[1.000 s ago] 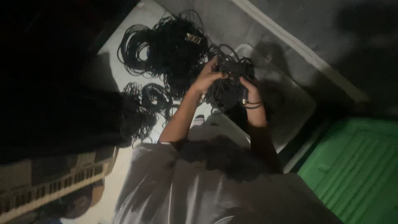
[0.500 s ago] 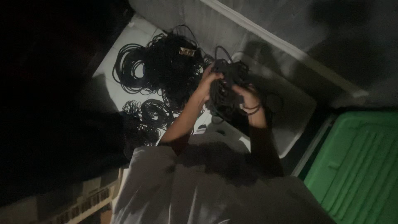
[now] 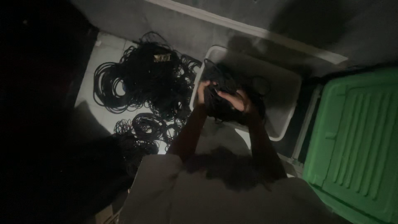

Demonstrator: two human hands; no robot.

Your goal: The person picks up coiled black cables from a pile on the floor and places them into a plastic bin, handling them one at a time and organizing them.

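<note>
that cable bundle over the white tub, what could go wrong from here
1. The black cable bundle, gripped by the left hand and right hand, has loose loops that could snag on the white tub rim.
2. The coiled cables on the floor lie close by and may trip feet.
3. Dim light hides knots.

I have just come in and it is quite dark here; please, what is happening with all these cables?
A person stands over a pale plastic bin and holds a bundle of black cable in both hands. The left hand grips its left side and the right hand its right, fingers closed around the strands, with the bundle just above the bin's near side. More coils of black cable lie on the pale floor to the left. A green lidded container stands on the right.
</note>
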